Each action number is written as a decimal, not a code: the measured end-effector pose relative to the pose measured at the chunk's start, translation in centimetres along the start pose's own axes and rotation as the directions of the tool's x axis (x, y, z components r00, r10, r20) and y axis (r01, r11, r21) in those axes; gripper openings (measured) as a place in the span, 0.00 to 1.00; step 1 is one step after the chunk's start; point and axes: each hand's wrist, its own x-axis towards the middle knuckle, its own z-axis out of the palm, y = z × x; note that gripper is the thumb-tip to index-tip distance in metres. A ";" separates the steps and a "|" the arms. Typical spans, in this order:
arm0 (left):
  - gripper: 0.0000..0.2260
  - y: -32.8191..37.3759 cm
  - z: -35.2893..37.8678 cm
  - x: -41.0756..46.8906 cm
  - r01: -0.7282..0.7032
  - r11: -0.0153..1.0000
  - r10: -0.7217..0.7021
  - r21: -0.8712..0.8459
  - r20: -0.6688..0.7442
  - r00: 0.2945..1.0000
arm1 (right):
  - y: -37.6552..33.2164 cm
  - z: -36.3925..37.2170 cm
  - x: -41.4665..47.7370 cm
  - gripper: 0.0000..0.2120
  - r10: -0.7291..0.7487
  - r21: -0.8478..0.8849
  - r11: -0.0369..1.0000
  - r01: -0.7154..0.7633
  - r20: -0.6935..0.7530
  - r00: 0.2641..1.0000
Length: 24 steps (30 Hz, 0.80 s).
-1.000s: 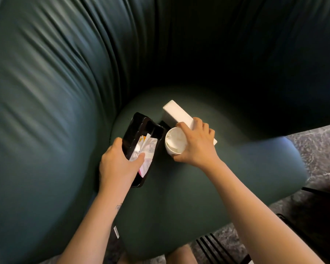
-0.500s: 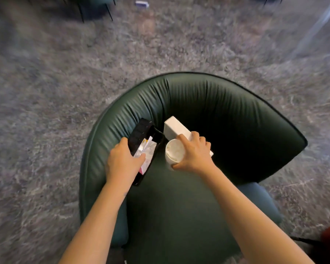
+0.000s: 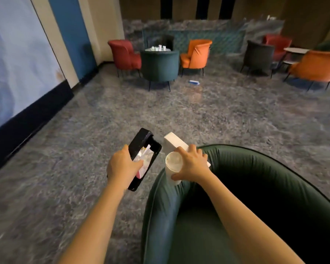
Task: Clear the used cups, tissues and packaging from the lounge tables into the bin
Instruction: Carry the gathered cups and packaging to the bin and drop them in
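In the head view, the left hand (image 3: 122,165) is gripping a black tray (image 3: 139,142) by its edge, its thumb pressing down on the crumpled wrappers (image 3: 144,161) inside. The right hand (image 3: 191,165) is clamping a white cup (image 3: 172,168), mouth up, together with a white box (image 3: 174,142). What the cup holds cannot be told. The tray is hanging over bare floor (image 3: 84,149) and the cup over the rim of a green chair (image 3: 255,187). Open floor is stretching ahead to a far table (image 3: 151,50) bearing cups.

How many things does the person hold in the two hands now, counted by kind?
Black tray: 1, in the left hand, paper waste inside
White cup: 1, in the right hand
White box: 1, same hand
Total: 3, paper not counted
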 end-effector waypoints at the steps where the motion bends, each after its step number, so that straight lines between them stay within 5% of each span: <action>1: 0.17 -1.0 -0.8 0.8 0.014 1.000 -0.014 0.008 -0.010 1.000 | -1.4 0.3 1.0 0.39 -0.016 -0.001 1.000 0.016 -0.001 1.000; 17: 0.18 -19.4 -11.9 26.4 -0.014 0.999 0.017 0.048 -0.051 0.999 | -22.3 5.4 23.6 0.39 0.036 0.034 0.999 -0.034 -0.078 0.996; 24: 0.18 -16.3 -8.4 35.7 -0.136 0.991 0.136 0.008 0.007 0.991 | -20.7 4.1 30.6 0.38 0.129 0.045 0.991 -0.124 -0.115 0.985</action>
